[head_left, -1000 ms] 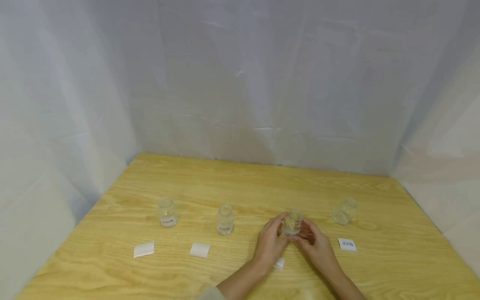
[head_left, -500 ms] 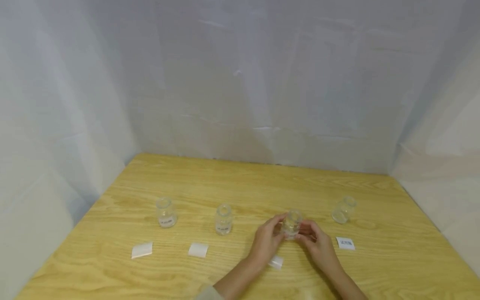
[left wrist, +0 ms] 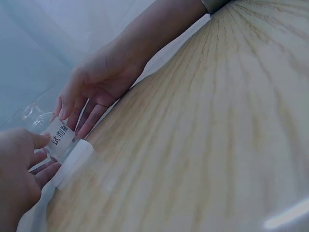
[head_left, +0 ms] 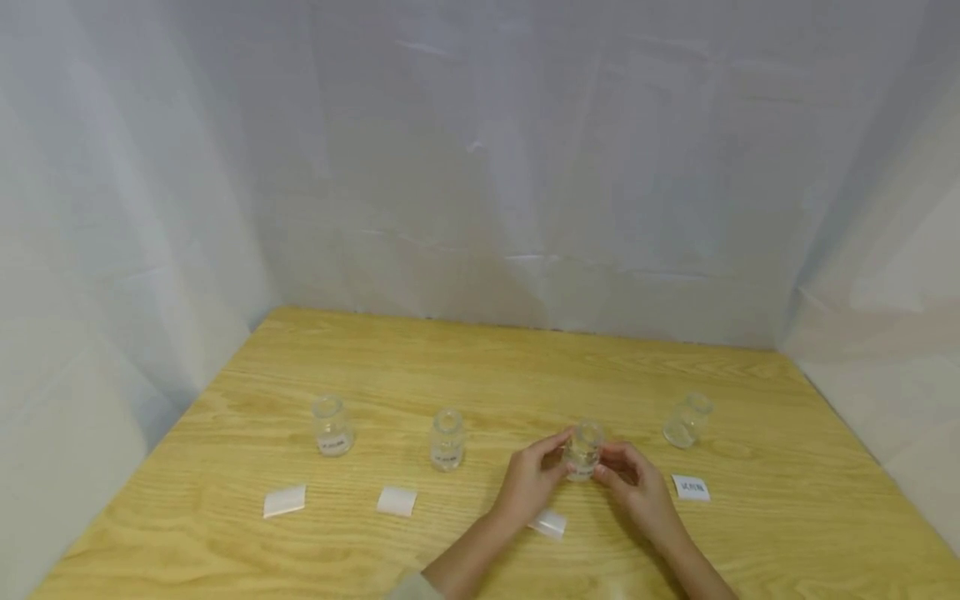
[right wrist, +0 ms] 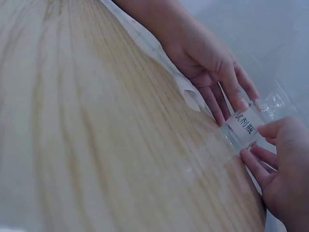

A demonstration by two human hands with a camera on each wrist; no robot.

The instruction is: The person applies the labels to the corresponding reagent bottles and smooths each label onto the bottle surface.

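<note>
A small clear glass reagent bottle [head_left: 584, 447] is upright between my two hands, its open mouth on top. Low on its side sits a white label [right wrist: 244, 122] printed with dark characters. My left hand [head_left: 528, 482] grips the bottle from the left, thumb at the label's edge and fingers behind the glass. From the right, my right hand [head_left: 641, 492] holds it the same way, its thumb [right wrist: 273, 128] at the label's other edge. Just under my left wrist lies a curled white paper slip [head_left: 549, 523]; in the left wrist view this slip [left wrist: 75, 163] shows near the fingers.
Two labelled glass bottles, one far left [head_left: 332, 427] and another bottle [head_left: 447, 442] nearer the middle, stand on the wooden table [head_left: 480, 358]. An unlabelled bottle [head_left: 687, 422] leans at the right, behind a printed label [head_left: 691, 487]. Two white slips, including this slip [head_left: 397, 501], lie at front left.
The bottle has turned a little between my hands, and it has stayed in nearly the same place. More of the slip under my left wrist shows now.
</note>
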